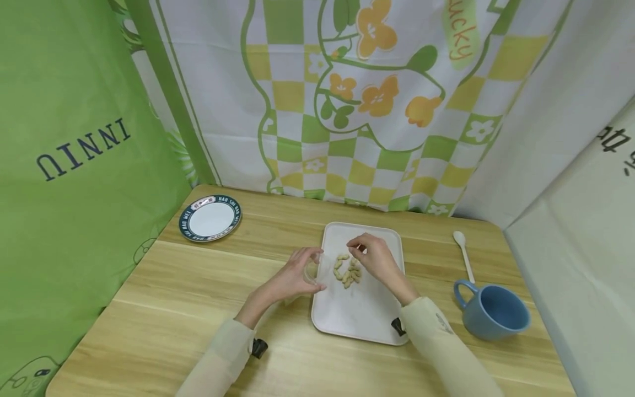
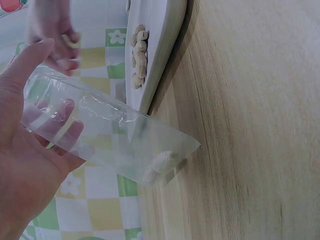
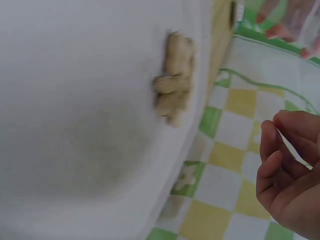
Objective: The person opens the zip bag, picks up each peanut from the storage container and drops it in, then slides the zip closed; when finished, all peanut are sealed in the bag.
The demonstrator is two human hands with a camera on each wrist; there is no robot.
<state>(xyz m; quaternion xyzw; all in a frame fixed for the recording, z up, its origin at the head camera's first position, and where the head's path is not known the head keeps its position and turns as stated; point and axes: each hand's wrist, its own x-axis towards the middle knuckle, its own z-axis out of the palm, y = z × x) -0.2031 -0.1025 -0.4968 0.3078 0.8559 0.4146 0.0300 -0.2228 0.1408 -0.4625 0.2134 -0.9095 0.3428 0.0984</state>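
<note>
A clear plastic bag (image 2: 95, 115) is gripped at its mouth by my left hand (image 1: 292, 275), beside the tray's left edge. Its mouth is held apart, and a peanut (image 2: 162, 162) or two lie at its closed end, as the left wrist view shows. Over the tray, my right hand (image 1: 374, 256) has thumb and forefinger tips together; nothing shows between them in the right wrist view. Below it, several unshelled peanuts (image 1: 348, 275) lie in a loose ring on the white tray (image 1: 362, 314).
At the far left of the wooden table (image 1: 163, 286) lies a plate (image 1: 213, 218) with a dark green patterned rim. To the right stand a blue mug (image 1: 491, 317) and a white spoon (image 1: 463, 251). A patterned curtain (image 1: 347, 154) hangs behind the table.
</note>
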